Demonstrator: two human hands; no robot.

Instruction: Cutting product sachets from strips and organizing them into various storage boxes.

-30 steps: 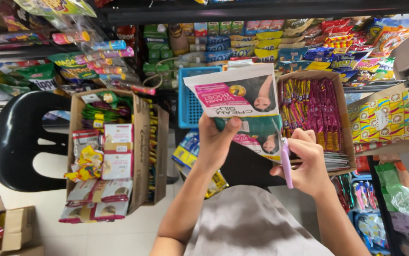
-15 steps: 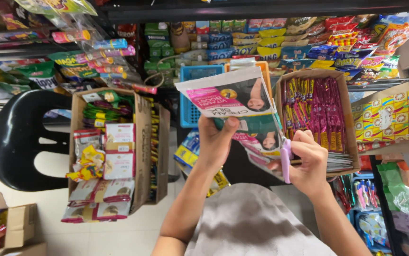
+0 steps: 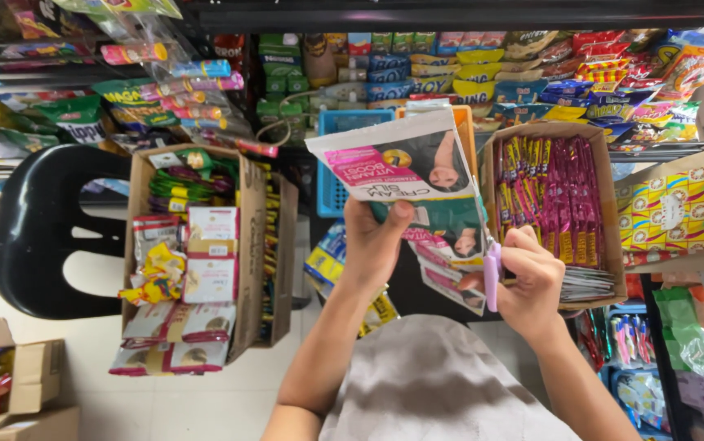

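Gripping a strip of shampoo sachets, the left hand lifts it while the right hand clasps lilac-handled scissors. Behind, a cardboard box holds pink sachet strips; another box holds snack packets.

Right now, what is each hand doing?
Left hand: closed, gripping a strip of printed pink and green sachets.
Right hand: closed around lilac-handled scissors at the strip's edge.

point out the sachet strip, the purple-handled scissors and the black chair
sachet strip (image 3: 405, 163), head view, top printed panel
purple-handled scissors (image 3: 492, 275), head view, purple handle
black chair (image 3: 37, 229), head view, seat
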